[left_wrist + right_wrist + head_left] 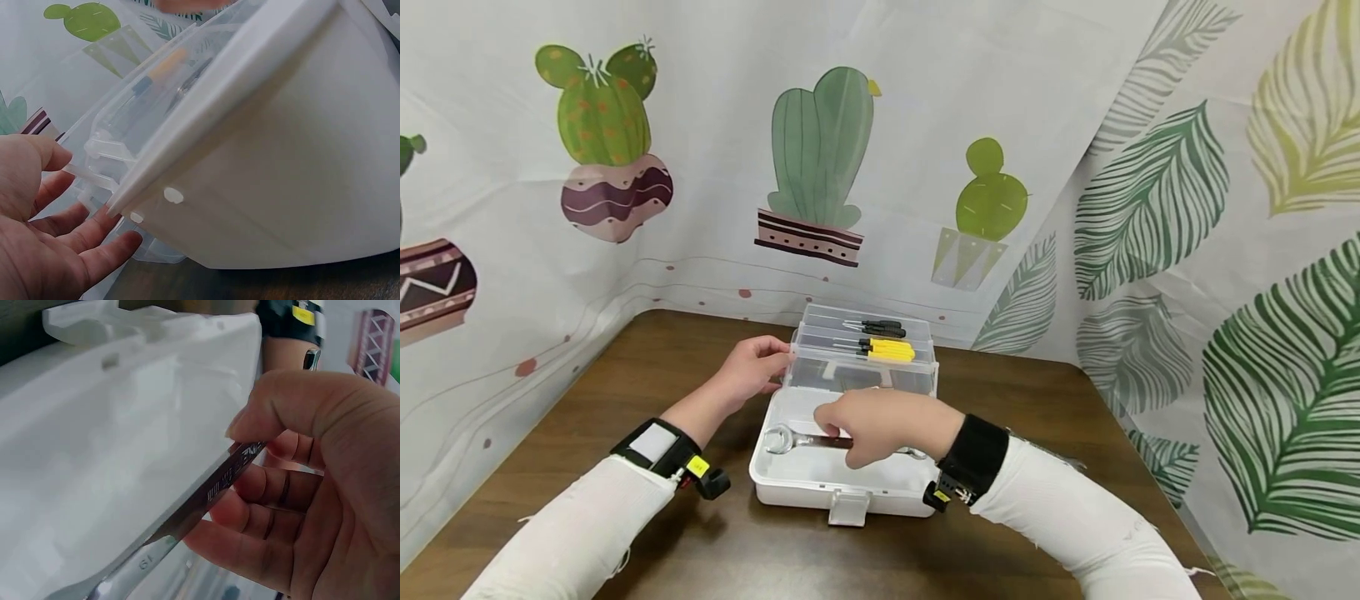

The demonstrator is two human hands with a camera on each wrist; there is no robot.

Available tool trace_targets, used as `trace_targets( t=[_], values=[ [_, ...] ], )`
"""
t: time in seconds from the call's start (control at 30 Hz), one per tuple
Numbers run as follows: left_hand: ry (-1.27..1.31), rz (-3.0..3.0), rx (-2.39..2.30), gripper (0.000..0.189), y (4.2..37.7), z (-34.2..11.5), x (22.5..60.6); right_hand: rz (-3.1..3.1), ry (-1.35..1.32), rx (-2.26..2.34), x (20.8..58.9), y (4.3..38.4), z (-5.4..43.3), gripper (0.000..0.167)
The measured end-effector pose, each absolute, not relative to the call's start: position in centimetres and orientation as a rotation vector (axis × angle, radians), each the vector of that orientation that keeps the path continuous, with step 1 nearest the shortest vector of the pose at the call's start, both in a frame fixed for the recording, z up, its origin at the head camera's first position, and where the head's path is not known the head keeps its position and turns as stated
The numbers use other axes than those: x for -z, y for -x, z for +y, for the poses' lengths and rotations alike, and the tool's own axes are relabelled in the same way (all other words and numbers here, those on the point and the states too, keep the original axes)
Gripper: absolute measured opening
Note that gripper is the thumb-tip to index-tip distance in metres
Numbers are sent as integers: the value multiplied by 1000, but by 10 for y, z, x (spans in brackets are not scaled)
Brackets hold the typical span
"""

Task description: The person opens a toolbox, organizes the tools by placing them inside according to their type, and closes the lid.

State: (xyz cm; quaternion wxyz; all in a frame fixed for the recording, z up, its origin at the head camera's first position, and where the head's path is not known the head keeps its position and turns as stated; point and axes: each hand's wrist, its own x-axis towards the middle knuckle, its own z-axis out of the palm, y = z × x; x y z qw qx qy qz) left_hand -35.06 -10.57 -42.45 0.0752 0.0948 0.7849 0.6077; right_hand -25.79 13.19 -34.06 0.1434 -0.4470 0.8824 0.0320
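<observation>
A white toolbox (805, 475) with a front latch lies open on the table. My right hand (880, 423) pinches a combination wrench (781, 439) by its dark middle, thumb against fingers, over the white bottom of the box. In the right wrist view the shiny wrench (228, 472) slants, with "19" near one end. At the rear left corner, my left hand (752, 367) holds the edge of the clear plastic trays (820, 340) by thumb and fingers. Beside the white wall (269, 162) in the left wrist view, its lower fingers are spread loosely.
Yellow-handled screwdrivers (891, 350) lie in one raised clear tray, and black-handled ones (883, 327) in the tray behind. The brown wooden table (1015, 400) extends on both sides of the box. A cloth printed with cacti (715, 125) hangs behind it.
</observation>
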Motion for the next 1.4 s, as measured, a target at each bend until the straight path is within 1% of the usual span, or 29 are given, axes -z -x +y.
trace_targets(
  t=[0.27,0.47,0.73,1.0,1.17,1.4],
  values=[
    [-296,2364,-1828,33,352,-105,425,2519,1273,-196,355,254,122,28],
    [-322,2345,-1845,32,350,-105,426,2483,1254,-249,363,253,119,27],
    [-332,2345,-1847,30,353,-106,427,2450,1244,-271,374,258,119,30],
    [-322,2361,-1836,30,352,-106,427,2425,1166,-328,379,259,121,23],
    [-318,2353,-1840,31,352,-107,428,2407,1118,-376,382,257,121,21],
    [-298,2347,-1841,32,352,-107,428,2386,1132,-463,385,257,116,16]
  ],
)
